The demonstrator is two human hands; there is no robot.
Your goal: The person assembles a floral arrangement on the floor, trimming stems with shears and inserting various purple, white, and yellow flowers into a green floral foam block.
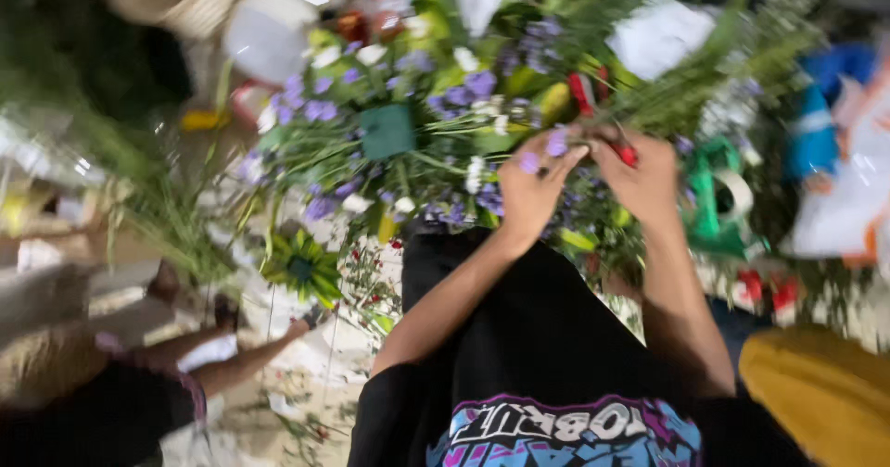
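Note:
My left hand pinches a small purple flower at the near edge of a large arrangement of purple and white blooms and green leaves. A square green foam block sits in its middle. My right hand is right beside the left, fingers closed around a red-handled tool, too blurred to tell its kind. The fingertips of both hands meet at the flower. My black printed shirt fills the lower middle of the view.
Another person sits at the lower left, an arm reaching over the littered floor. A green and yellow rosette lies near them. Long green stems lie on the left. A white roll on something green and a yellow cloth are on the right.

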